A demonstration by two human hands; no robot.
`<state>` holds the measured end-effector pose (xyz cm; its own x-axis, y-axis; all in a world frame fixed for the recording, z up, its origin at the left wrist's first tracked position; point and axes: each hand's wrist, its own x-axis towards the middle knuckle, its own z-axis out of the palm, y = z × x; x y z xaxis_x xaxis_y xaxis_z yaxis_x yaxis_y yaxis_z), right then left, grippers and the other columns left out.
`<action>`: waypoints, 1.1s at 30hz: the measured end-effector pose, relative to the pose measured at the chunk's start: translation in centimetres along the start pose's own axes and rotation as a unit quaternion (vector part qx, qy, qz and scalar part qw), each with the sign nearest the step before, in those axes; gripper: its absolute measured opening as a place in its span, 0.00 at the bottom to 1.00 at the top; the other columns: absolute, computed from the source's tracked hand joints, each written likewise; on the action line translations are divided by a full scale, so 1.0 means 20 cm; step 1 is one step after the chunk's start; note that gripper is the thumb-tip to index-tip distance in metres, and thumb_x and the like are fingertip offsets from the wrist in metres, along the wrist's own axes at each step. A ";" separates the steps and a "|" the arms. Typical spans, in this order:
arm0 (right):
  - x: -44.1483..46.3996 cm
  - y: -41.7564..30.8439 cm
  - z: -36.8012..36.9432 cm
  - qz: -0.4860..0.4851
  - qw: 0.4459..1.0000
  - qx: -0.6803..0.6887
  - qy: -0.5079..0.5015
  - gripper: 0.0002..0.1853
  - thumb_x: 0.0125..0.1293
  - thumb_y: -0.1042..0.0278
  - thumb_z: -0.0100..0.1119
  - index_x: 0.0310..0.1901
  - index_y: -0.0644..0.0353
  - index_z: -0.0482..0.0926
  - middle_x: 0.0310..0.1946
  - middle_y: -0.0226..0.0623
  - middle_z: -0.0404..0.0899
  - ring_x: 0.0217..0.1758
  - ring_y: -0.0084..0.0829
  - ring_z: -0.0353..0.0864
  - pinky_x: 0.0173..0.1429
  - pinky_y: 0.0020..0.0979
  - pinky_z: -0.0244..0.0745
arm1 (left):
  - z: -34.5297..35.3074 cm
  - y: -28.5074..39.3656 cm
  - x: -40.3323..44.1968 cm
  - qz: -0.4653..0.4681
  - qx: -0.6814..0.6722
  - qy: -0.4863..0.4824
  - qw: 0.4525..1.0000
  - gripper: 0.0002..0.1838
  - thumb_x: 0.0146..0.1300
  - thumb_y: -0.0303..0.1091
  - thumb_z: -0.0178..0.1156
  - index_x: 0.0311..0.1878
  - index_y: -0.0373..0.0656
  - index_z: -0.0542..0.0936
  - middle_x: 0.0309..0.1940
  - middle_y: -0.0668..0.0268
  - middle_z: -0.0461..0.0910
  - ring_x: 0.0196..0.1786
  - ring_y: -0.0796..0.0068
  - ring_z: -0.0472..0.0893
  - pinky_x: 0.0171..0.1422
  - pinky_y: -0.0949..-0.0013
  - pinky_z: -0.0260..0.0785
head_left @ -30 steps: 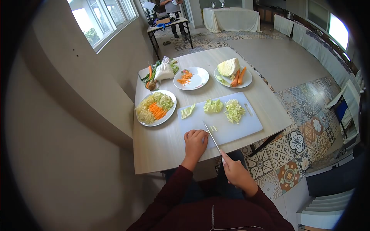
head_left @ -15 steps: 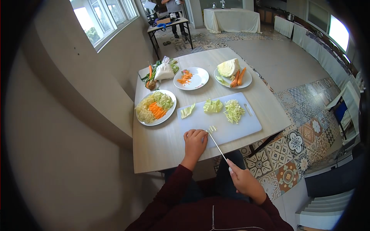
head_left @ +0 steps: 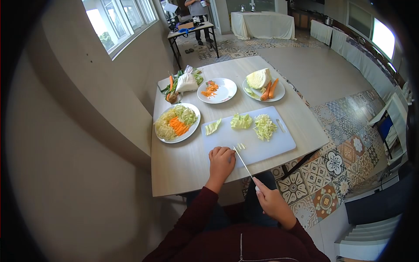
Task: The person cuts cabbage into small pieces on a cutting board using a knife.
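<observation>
My right hand [head_left: 269,197] is closed round the handle of a knife [head_left: 244,163], whose blade tip points up and left beside my left fingers. My left hand [head_left: 221,162] rests with bent fingers on the near left part of the white cutting board [head_left: 266,150]; whatever lies under it is hidden. A few thin cabbage strips [head_left: 241,146] lie just past the blade. Farther up the board are a cabbage leaf piece [head_left: 213,127], a stack of cabbage pieces [head_left: 241,121] and a heap of shredded cabbage [head_left: 264,127].
Left of the board stands a plate of shredded vegetables [head_left: 187,131]. Behind are a plate with carrot bits [head_left: 226,91], a plate [head_left: 279,92] with cabbage and carrots, and a white bag [head_left: 187,82] among vegetables. A person [head_left: 198,13] stands behind the far table.
My right hand and the knife first drew back toward me, then moved slightly forward and left. My left hand has stayed nearly in place.
</observation>
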<state>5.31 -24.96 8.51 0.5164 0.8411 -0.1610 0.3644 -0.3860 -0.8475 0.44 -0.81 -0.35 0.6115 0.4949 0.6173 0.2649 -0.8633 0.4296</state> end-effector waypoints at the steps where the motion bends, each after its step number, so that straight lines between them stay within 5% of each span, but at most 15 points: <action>1: 0.00 0.00 -0.01 0.004 1.000 0.002 0.000 0.24 0.74 0.68 0.50 0.71 0.59 0.70 0.38 0.64 0.82 0.41 0.63 0.82 0.45 0.51 0.77 | 0.00 0.00 0.00 0.000 -0.002 0.000 1.000 0.04 0.58 0.29 0.67 0.37 0.47 0.87 0.39 0.71 0.84 0.51 0.63 0.78 0.61 0.56 0.63; 9: -0.01 0.00 -0.05 0.031 0.999 0.032 0.002 0.23 0.74 0.67 0.52 0.68 0.58 0.74 0.25 0.58 0.80 0.28 0.54 0.84 0.36 0.43 0.77 | 0.00 0.00 0.00 0.005 0.001 -0.002 1.000 0.05 0.58 0.29 0.67 0.38 0.48 0.87 0.41 0.72 0.85 0.51 0.64 0.77 0.62 0.56 0.62; 12: 0.00 0.07 -0.04 0.007 0.999 0.033 0.001 0.25 0.76 0.66 0.49 0.74 0.52 0.70 0.16 0.33 0.73 0.15 0.24 0.75 0.26 0.30 0.76 | -0.01 0.00 0.00 0.006 0.002 -0.008 1.000 0.06 0.58 0.29 0.66 0.39 0.48 0.87 0.41 0.72 0.85 0.52 0.64 0.77 0.62 0.56 0.62; 30: 0.00 0.11 -0.03 -0.017 0.999 -0.017 0.041 0.25 0.76 0.64 0.50 0.73 0.52 0.70 0.15 0.37 0.74 0.16 0.28 0.79 0.27 0.33 0.76 | -0.02 0.01 0.00 -0.005 -0.009 -0.019 1.000 0.08 0.57 0.28 0.66 0.40 0.49 0.85 0.43 0.69 0.83 0.54 0.62 0.77 0.62 0.55 0.63; 33: -0.01 0.05 -0.04 0.019 0.999 0.008 0.045 0.23 0.72 0.66 0.54 0.68 0.55 0.75 0.29 0.61 0.80 0.33 0.59 0.83 0.39 0.47 0.76 | -0.02 0.01 0.00 -0.014 -0.005 -0.018 1.000 0.08 0.57 0.29 0.67 0.40 0.48 0.85 0.43 0.69 0.83 0.55 0.62 0.77 0.63 0.55 0.63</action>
<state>6.26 -25.77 8.04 0.5968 0.7888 -0.1472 0.3311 -0.4092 -0.8503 0.31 -0.91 -0.03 0.6301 0.5144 0.5816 0.2751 -0.8484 0.4523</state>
